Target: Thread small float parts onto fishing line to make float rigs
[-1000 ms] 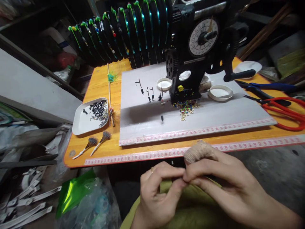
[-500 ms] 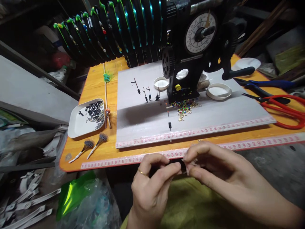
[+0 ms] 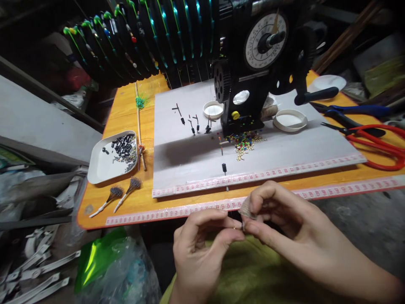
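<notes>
My left hand (image 3: 202, 247) pinches a tiny gold-coloured piece (image 3: 234, 228) between thumb and fingertips, in front of the table edge. Close against it, my right hand (image 3: 284, 228) is closed, its thumb and forefinger pressed together at the same spot. A pale greyish scrap of cloth or tape (image 3: 248, 210) shows at the right fingertips; whether it is held or wrapped round a finger I cannot tell. Beyond the hands, a black cylindrical bead on a pin (image 3: 224, 168) stands on the white board (image 3: 186, 173). Farther back lie loose coloured beads and gold clips (image 3: 245, 145).
A black winding machine with a dial (image 3: 265, 41) and crank handle (image 3: 316, 96) stands on the board. To the left is a white tray (image 3: 98, 166) of black cylinders. Red-handled scissors (image 3: 376, 143) and blue-handled pliers (image 3: 363, 110) lie right. A measuring tape (image 3: 196, 210) lines the table edge.
The left hand has turned, so its ring no longer shows and the gold-coloured piece is visible at its fingertips. More of the greyish scrap shows at the right fingers. The view has shifted slightly.
</notes>
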A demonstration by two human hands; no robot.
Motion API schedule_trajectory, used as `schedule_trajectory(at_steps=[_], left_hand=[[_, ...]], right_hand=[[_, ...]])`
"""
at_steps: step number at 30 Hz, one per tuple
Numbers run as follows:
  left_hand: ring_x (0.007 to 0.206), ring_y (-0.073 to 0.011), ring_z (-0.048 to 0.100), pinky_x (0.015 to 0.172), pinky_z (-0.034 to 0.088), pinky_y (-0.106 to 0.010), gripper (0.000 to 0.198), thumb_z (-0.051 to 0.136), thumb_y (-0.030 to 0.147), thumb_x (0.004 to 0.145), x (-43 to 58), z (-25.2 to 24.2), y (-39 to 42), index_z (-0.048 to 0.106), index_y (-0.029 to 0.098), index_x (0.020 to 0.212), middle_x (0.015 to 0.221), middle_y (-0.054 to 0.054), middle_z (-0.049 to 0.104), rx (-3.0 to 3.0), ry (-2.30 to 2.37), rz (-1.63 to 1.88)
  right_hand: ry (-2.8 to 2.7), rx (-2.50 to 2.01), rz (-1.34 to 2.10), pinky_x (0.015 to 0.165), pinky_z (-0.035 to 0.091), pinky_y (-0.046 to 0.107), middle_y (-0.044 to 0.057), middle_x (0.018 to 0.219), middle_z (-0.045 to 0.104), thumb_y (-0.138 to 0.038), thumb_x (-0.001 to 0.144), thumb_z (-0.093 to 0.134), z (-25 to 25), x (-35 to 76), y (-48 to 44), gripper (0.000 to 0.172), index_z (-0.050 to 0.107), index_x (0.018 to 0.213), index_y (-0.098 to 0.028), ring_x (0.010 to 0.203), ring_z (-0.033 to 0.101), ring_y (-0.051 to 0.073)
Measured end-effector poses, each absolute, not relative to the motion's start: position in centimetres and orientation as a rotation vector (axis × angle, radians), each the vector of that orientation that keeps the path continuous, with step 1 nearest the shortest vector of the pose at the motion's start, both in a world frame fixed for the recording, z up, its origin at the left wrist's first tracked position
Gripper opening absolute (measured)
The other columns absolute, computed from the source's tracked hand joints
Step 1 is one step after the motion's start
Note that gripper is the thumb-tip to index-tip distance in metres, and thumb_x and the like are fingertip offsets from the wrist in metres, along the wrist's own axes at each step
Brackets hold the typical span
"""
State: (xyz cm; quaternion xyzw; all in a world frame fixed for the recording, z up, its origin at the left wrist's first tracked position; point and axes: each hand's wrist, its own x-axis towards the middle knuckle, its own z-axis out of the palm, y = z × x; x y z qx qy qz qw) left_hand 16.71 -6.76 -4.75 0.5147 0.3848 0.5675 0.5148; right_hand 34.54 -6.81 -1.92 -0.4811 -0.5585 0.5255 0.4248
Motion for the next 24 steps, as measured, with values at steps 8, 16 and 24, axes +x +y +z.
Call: schedule_trajectory(at_steps=[8, 16, 24], left_hand=[[0.074, -0.0123, 0.079, 0.074, 0.066, -0.018, 0.040, 0.082, 0.001, 0.077, 16.6, -4.2, -6.4, 0.072, 0.026, 0.107, 0.086, 0.006, 0.081, 1.385, 0.941, 1.381], [0.077, -0.0128, 0.079, 0.077, 0.066, -0.019, 0.043, 0.080, 0.001, 0.080, 16.4, -4.6, -6.6, 0.068, 0.022, 0.114, 0.091, 0.002, 0.081, 1.552, 0.924, 1.379], [0.080, -0.0165, 0.076, 0.073, 0.064, -0.025, 0.040, 0.068, 0.003, 0.091, 15.5, -3.0, -5.4, 0.060, 0.015, 0.129, 0.097, -0.007, 0.078, 2.121, 0.788, 1.278]], right_hand=[[-1.416, -1.199, 1.305, 0.069, 0.057, 0.016, -0.003, 0.086, 0.057, -0.025, 0.098, 0.064, -1.9, 34.6, -6.8, 0.008, 0.056, 0.094, -0.026, 0.078, 0.063, 0.009], [-1.404, -1.210, 1.314, 0.068, 0.057, 0.017, -0.002, 0.085, 0.058, -0.027, 0.097, 0.065, -1.6, 34.8, -6.9, 0.009, 0.056, 0.094, -0.025, 0.076, 0.063, 0.010], [-1.643, -1.318, 1.295, 0.070, 0.054, 0.025, -0.001, 0.085, 0.060, -0.032, 0.099, 0.060, -1.4, 35.7, -6.7, 0.011, 0.054, 0.094, -0.025, 0.077, 0.062, 0.013]])
